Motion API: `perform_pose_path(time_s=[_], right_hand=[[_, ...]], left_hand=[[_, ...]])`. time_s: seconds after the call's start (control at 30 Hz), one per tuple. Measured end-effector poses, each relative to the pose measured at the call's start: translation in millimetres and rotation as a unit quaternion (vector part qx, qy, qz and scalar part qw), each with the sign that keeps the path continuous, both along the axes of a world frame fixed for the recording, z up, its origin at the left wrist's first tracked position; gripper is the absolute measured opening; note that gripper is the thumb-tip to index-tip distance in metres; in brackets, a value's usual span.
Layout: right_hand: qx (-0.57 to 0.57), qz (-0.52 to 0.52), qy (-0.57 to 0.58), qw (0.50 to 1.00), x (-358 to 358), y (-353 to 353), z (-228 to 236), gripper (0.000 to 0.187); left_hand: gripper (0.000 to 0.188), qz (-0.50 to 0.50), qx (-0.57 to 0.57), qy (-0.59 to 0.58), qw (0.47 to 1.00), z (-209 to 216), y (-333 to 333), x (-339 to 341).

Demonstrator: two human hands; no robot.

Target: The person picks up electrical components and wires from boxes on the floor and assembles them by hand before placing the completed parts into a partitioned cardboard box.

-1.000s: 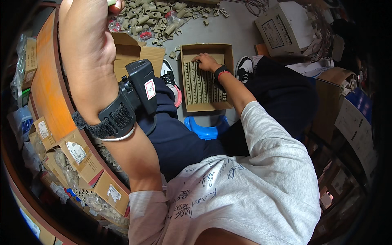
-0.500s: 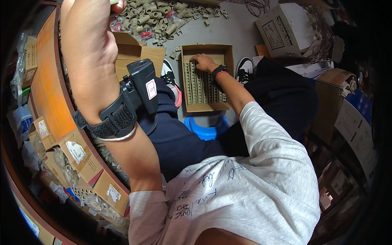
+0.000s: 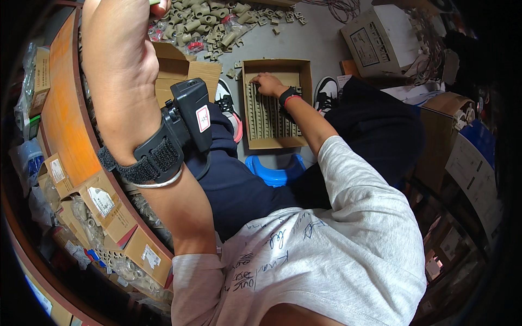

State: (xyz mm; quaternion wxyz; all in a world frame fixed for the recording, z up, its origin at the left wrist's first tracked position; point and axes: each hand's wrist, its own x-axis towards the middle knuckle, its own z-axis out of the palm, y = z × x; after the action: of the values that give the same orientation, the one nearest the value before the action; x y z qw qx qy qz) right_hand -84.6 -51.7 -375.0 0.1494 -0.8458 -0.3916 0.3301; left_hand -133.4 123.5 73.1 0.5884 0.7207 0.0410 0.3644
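My left arm is raised along the left side, and only some fingertips of my left hand (image 3: 159, 8) show at the top edge. They are closed on a small pale green piece (image 3: 153, 2), mostly cut off by the frame. Down in an open cardboard box (image 3: 278, 143) between my feet, my right hand (image 3: 265, 83) bends its fingers over the far left end of the rows. Whatever lies under those fingertips is hidden. Tight rows of small beige-green plastic clips (image 3: 263, 122) line the box.
Loose beige-green pipe fittings (image 3: 206, 24) lie heaped on the floor beyond. An open carton (image 3: 204, 70) stands left of the box, a blue stool (image 3: 276, 170) nearer me. Shelves with cartons (image 3: 103, 204) run along the left; a white carton (image 3: 375, 41) and cables are at right.
My right hand has shifted slightly left within the box, toward the leftmost row. My left arm is nearly unmoved.
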Motion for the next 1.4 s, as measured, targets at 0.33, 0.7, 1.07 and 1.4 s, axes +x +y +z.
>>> perform_pose_path(time_s=[0.33, 0.7, 1.07, 1.4], right_hand=[[0.049, -0.032, -0.022, 0.998, -4, 0, 10, 0.038], [0.323, -0.060, -0.135, 0.935, 11, 26, 82, 0.011], [0.041, -0.024, -0.046, 0.998, 69, 123, 60, 0.036], [0.115, -0.041, -0.006, 0.992, 66, 163, 20, 0.067]], left_hand=[[0.027, -0.016, -0.035, 0.034, 0.999, 6, 7, 0], [0.026, 0.150, -0.193, 0.009, 0.970, 7, 15, 11], [0.020, 0.147, -0.254, -0.043, 0.955, 11, 24, 18], [0.019, 0.130, -0.297, -0.035, 0.945, 14, 38, 20]])
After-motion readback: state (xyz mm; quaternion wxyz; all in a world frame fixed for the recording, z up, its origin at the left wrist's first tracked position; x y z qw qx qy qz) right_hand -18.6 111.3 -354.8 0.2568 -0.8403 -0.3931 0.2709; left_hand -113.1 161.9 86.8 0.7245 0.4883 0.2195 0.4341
